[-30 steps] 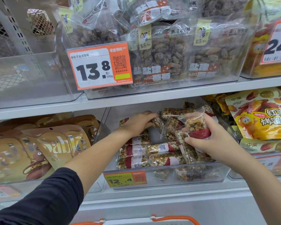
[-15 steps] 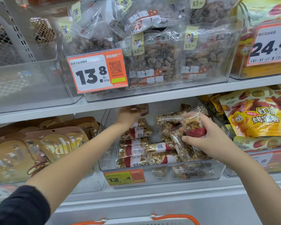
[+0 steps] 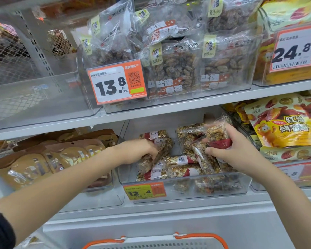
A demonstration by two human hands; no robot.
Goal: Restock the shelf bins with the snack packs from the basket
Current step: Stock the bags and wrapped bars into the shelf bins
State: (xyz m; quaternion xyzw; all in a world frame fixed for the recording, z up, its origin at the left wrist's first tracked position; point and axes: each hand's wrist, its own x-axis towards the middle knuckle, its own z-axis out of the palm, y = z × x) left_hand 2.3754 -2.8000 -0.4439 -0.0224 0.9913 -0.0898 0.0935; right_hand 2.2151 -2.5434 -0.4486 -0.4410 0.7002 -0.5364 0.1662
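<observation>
Reaching into the clear shelf bin (image 3: 183,187) on the lower shelf with both arms. Left hand (image 3: 142,150) curling down over a tilted snack pack (image 3: 151,159) at the bin's left side, fingers gripping its upper end, though blur there is making the exact hold hard to read. Right hand (image 3: 237,151) clutching a bunch of packs (image 3: 216,136) upright above the bin's right half, thumb and fingers wrapping round them, red label bands showing. Lying flat inside the bin, more grain bars (image 3: 180,159) stacked in rows, some touching the held bunch. Hanging on the bin's front, an orange price tag (image 3: 144,191) reading 12.4. Sitting at the bottom edge of the view, the white basket (image 3: 154,244) with orange handles, contents out of sight. Standing just left, brown pouches (image 3: 48,159); just right, yellow bags (image 3: 284,126); above, raisin packs (image 3: 176,69) behind a 13.8 tag (image 3: 117,81).
</observation>
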